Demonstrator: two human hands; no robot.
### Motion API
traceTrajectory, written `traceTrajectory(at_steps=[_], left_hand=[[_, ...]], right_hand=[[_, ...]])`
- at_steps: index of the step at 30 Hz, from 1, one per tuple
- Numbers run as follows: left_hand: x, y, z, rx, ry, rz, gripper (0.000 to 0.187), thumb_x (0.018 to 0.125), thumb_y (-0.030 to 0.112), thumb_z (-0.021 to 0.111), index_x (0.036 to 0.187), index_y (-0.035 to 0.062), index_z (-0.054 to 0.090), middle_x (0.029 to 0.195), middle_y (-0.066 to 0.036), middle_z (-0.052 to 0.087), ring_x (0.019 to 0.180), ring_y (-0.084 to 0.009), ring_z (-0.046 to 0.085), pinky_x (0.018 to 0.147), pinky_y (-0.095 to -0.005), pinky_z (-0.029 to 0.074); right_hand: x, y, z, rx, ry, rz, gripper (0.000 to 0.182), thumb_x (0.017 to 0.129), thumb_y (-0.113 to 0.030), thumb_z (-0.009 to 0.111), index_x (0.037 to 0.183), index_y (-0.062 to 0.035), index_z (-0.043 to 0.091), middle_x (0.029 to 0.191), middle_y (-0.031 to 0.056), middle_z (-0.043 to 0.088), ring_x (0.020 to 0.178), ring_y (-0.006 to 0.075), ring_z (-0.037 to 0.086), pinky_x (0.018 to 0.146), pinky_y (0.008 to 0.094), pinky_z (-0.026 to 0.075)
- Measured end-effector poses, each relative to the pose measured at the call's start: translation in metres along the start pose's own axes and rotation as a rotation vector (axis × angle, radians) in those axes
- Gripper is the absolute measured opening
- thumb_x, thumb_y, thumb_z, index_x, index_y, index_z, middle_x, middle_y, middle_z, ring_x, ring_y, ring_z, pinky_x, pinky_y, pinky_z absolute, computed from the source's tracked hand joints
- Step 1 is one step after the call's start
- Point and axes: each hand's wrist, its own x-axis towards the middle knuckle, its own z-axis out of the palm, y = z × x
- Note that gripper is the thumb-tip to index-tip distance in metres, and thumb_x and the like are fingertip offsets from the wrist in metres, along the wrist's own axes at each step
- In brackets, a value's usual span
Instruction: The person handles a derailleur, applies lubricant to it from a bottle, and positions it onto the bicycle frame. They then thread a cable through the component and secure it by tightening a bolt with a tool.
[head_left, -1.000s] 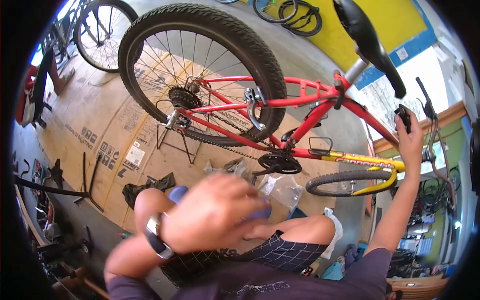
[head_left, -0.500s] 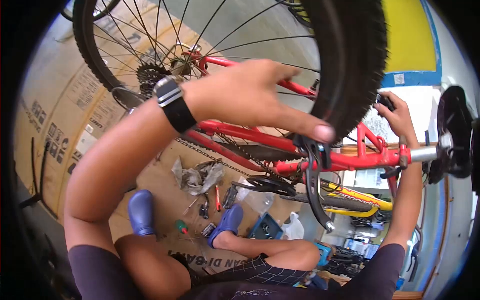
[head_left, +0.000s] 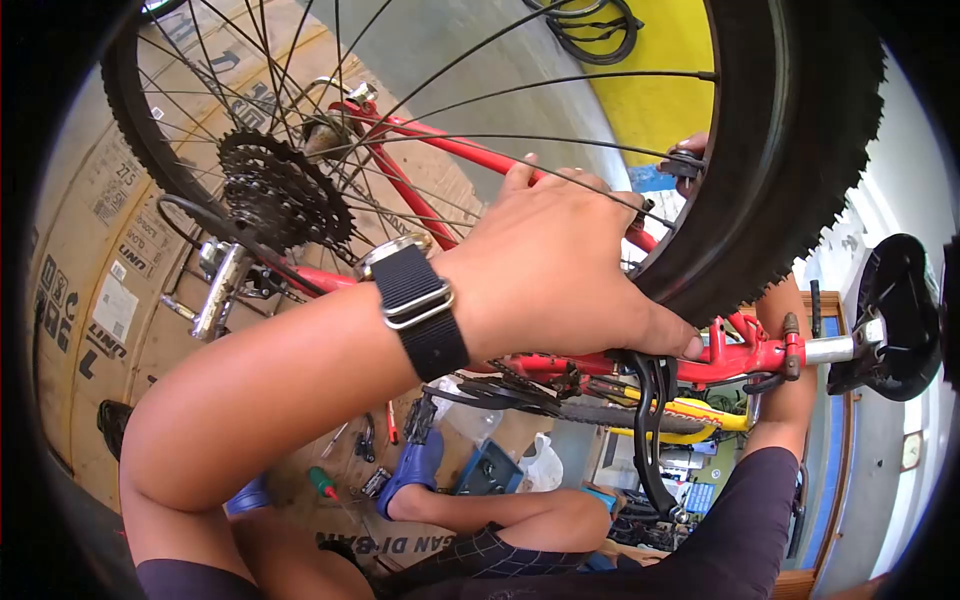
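Note:
My left hand, with a black strap watch at its wrist, reaches across the red bicycle frame. Its fingers are spread over the tube beside the rear wheel, and its thumb points down near the lower frame tube. Whether the palm presses on the frame is hidden. My right arm passes behind the knobby tyre. Through the spokes, the fingertips of my right hand show at the rim, closed on a small black part that looks like a brake pad. The rest of that hand is hidden by the wheel.
The cassette and derailleur lie at left, the saddle at right. A black crank arm hangs below the frame. Cardboard covers the floor, with a screwdriver, a blue tray and a yellow bicycle.
The view has moved closer to the wheel. My left hand has come down over the frame near the tyre. My right hand has gone from beside the tyre to behind the rim.

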Motion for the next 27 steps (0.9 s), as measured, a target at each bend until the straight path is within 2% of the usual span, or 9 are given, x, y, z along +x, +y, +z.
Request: traceTrajectory(at_steps=[1, 3, 6, 9, 15, 18, 21, 24, 27], left_hand=[[-0.002, -0.003, 0.004, -0.024, 0.064, 0.03, 0.09, 0.063, 0.064, 0.078, 0.104, -0.0155, 0.066, 0.107, -0.031, 0.067, 0.112, -0.0402, 0.062, 0.111, -0.0501, 0.033], [-0.004, -0.005, 0.009, -0.044, 0.143, 0.066, 0.095, 0.064, 0.064, 0.078, 0.111, -0.0174, 0.065, 0.112, -0.033, 0.064, 0.116, -0.0396, 0.06, 0.111, -0.0494, 0.033], [-0.007, -0.003, 0.003, -0.044, 0.05, 0.032, 0.101, 0.067, 0.062, 0.077, 0.122, -0.0204, 0.057, 0.118, -0.035, 0.061, 0.12, -0.0407, 0.058, 0.111, -0.0491, 0.034], [-0.013, 0.004, -0.003, 0.014, -0.005, -0.01, 0.116, 0.067, 0.068, 0.078, 0.133, -0.0222, 0.046, 0.14, -0.038, 0.047, 0.136, -0.0462, 0.044, 0.117, -0.0461, 0.031], [-0.024, 0.002, -0.005, 0.064, 0.019, 0.048, 0.137, 0.063, 0.077, 0.077, 0.142, -0.024, 0.027, 0.139, -0.043, 0.043, 0.137, -0.0494, 0.042, 0.118, -0.0494, 0.029], [-0.026, 0.002, -0.011, 0.131, -0.052, 0.077, 0.143, 0.059, 0.08, 0.077, 0.142, -0.0242, 0.025, 0.139, -0.043, 0.042, 0.136, -0.0498, 0.041, 0.118, -0.0497, 0.029], [-0.028, -0.005, -0.009, 0.136, -0.02, 0.15, 0.144, 0.056, 0.078, 0.079, 0.141, -0.0245, 0.026, 0.138, -0.044, 0.043, 0.137, -0.0501, 0.04, 0.118, -0.0502, 0.029], [-0.029, -0.013, -0.012, 0.094, -0.002, 0.252, 0.135, 0.06, 0.074, 0.08, 0.137, -0.0267, 0.032, 0.133, -0.043, 0.048, 0.134, -0.0495, 0.044, 0.116, -0.0546, 0.031], [-0.032, -0.017, -0.011, 0.174, 0.009, 0.283, 0.126, 0.062, 0.062, 0.084, 0.138, -0.0252, 0.033, 0.136, -0.04, 0.047, 0.136, -0.0477, 0.043, 0.116, -0.0535, 0.032]], right_hand=[[0.0, -0.001, 0.003, 0.012, -0.01, 0.014, 0.029, 0.09, -0.012, 0.068, 0.114, 0.0021, 0.063, 0.095, 0.0084, 0.066, 0.088, 0.0134, 0.062, 0.078, 0.0276, 0.05], [0.003, -0.005, 0.004, 0.036, -0.03, 0.039, 0.029, 0.09, -0.013, 0.068, 0.115, 0.0021, 0.063, 0.096, 0.0086, 0.066, 0.089, 0.0137, 0.062, 0.079, 0.0278, 0.05], [0.006, -0.01, 0.007, 0.063, -0.055, 0.067, 0.029, 0.091, -0.013, 0.067, 0.115, 0.0021, 0.062, 0.097, 0.009, 0.066, 0.09, 0.0142, 0.062, 0.08, 0.0281, 0.05], [0.008, -0.011, 0.011, 0.09, -0.071, 0.091, 0.03, 0.091, -0.014, 0.067, 0.116, 0.0021, 0.061, 0.099, 0.0094, 0.065, 0.091, 0.0147, 0.062, 0.081, 0.0284, 0.05], [0.009, -0.016, 0.014, 0.157, -0.101, 0.136, 0.031, 0.092, -0.014, 0.066, 0.118, 0.0021, 0.06, 0.102, 0.0102, 0.065, 0.094, 0.0156, 0.062, 0.083, 0.029, 0.05], [0.005, -0.02, 0.019, 0.18, -0.109, 0.154, 0.031, 0.093, -0.015, 0.065, 0.118, 0.0021, 0.06, 0.103, 0.0106, 0.064, 0.095, 0.0161, 0.062, 0.084, 0.0293, 0.05], [0.006, -0.021, 0.019, 0.203, -0.11, 0.172, 0.032, 0.093, -0.015, 0.065, 0.119, 0.0021, 0.059, 0.104, 0.0109, 0.064, 0.096, 0.0166, 0.062, 0.085, 0.0296, 0.05], [0.006, -0.023, 0.018, 0.231, -0.112, 0.189, 0.032, 0.093, -0.016, 0.064, 0.12, 0.0021, 0.058, 0.106, 0.0113, 0.064, 0.097, 0.0171, 0.062, 0.085, 0.0299, 0.05], [0.005, -0.025, 0.019, 0.26, -0.113, 0.202, 0.033, 0.094, -0.016, 0.064, 0.121, 0.0021, 0.058, 0.107, 0.0117, 0.063, 0.098, 0.0175, 0.062, 0.086, 0.0302, 0.05]])
